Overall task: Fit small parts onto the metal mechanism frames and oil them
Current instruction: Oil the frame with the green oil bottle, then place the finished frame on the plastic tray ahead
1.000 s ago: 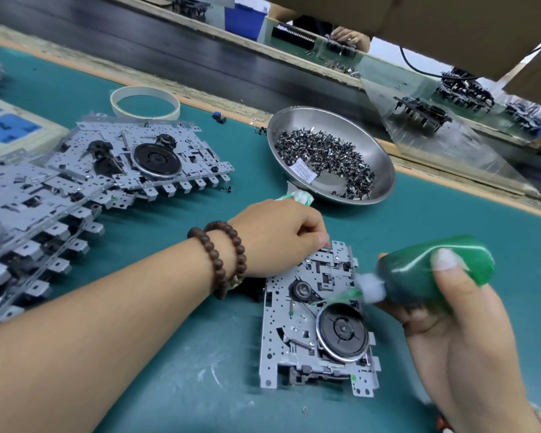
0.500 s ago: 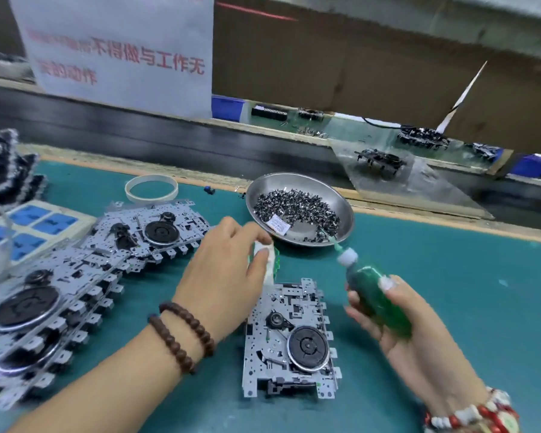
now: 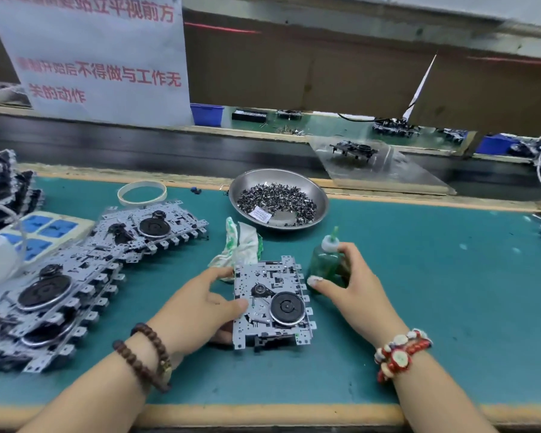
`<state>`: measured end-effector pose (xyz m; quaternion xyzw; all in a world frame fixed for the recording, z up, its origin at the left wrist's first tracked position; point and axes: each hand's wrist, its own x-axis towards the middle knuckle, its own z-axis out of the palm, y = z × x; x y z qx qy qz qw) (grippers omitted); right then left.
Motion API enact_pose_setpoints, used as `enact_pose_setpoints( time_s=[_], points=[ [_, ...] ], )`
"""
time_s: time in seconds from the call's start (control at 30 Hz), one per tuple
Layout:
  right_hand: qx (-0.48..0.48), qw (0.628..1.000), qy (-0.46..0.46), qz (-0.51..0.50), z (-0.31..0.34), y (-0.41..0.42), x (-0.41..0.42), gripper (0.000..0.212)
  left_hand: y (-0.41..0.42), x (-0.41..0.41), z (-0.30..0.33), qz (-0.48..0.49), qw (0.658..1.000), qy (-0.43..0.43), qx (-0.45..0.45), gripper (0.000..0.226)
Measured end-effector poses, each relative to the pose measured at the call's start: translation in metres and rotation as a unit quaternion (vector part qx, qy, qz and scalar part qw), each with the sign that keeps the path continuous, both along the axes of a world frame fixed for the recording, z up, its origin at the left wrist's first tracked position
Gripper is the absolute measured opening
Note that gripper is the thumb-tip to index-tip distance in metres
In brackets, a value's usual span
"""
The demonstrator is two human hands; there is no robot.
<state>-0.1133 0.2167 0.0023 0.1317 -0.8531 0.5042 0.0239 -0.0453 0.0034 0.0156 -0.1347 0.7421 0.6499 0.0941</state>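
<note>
On the teal counter (image 3: 419, 307), centre: mechanism frame (image 3: 270, 303) lies flat. Left hand (image 3: 197, 310) grips its left edge, thumb on top. Right hand (image 3: 353, 282) grasps the upright green oil bottle (image 3: 325, 264) just beside it. Frame likely stiff, light, with sharp tabs and exposed wheels; hold by edges. Mat looks grippy. Conveyor and cardboard screen behind.

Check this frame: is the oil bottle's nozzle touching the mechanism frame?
No, the right hand holds the green oil bottle upright on the mat beside the mechanism frame, nozzle pointing up, clear of it.
</note>
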Motion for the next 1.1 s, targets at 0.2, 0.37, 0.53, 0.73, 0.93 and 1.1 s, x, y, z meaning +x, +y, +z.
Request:
enact_pose_setpoints(
  time_s=[0.2,0.37,0.53,0.73,0.93,1.1],
  points=[
    [0.065,0.998,-0.018,0.013,0.004,0.004,0.01,0.05,0.007,0.003,0.006,0.041,0.994,-0.005,0.104,0.045],
    [-0.056,0.995,0.019,-0.084,0.011,0.018,0.046,0.036,0.007,0.014,0.011,0.047,0.987,0.01,0.151,0.044],
    [-0.128,0.99,-0.053,0.026,0.03,0.003,0.094,0.03,0.01,0.035,0.027,0.039,0.984,0.063,0.16,0.051],
    [-0.169,0.982,-0.01,0.09,0.071,-0.008,0.116,0.063,0.0,0.045,0.074,0.002,0.976,0.151,0.154,0.058],
    [-0.206,0.973,0.081,0.07,0.111,-0.003,0.094,0.062,0.014,0.01,0.123,-0.031,0.964,0.259,0.052,0.044],
    [-0.202,0.973,0.108,0.041,0.129,0.028,0.05,0.062,0.052,-0.034,0.15,-0.101,0.958,0.269,-0.005,0.016]
  ],
)
